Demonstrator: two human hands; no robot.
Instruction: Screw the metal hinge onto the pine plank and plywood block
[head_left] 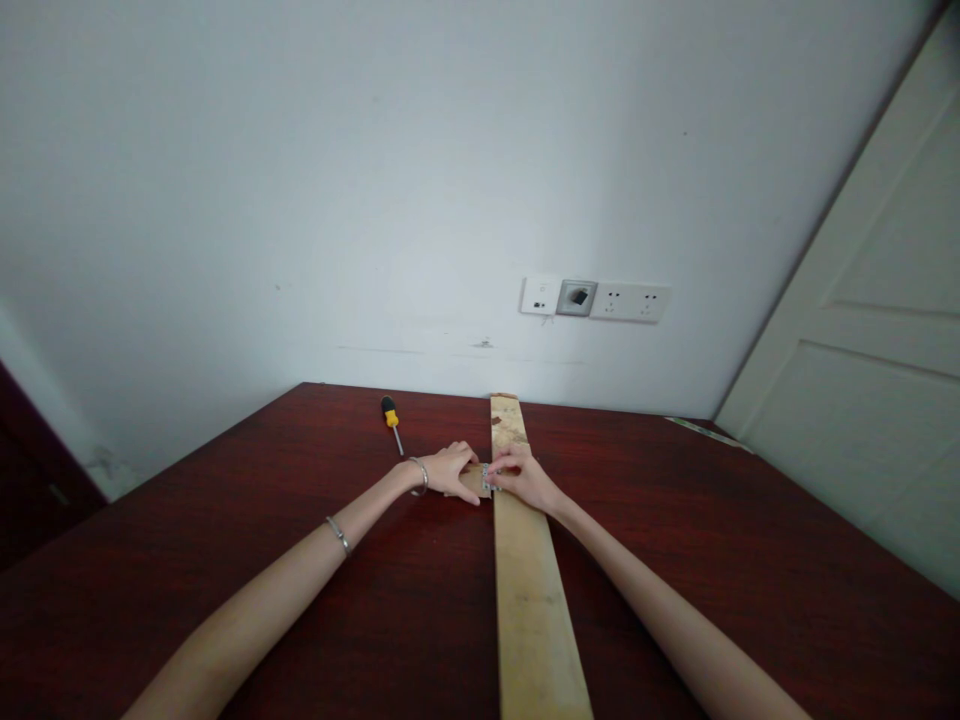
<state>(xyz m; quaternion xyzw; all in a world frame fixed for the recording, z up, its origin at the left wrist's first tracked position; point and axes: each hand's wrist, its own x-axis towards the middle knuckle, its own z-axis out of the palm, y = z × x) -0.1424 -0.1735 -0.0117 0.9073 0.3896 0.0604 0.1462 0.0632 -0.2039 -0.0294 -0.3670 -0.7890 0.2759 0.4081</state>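
A long pale wooden board [532, 600] lies on the table, running from the near edge toward the wall. Against its left side sits a short wooden piece [472, 483], partly covered by my left hand [454, 468], whose thumb and fingers grip it from both sides. Where the two pieces of wood meet, a small silvery metal hinge [487, 477] lies across the joint. My right hand [523, 478] rests over the board with thumb and forefinger pinched together at the hinge. Whatever is between those fingertips is too small to make out.
A yellow and black screwdriver [391, 414] lies left of the board, its shaft pointing toward me. The dark red table [337, 620] meets a white wall with several sockets [626, 302]. At the table's right back edge is a thin flat strip [705, 432], beside a white door [862, 330].
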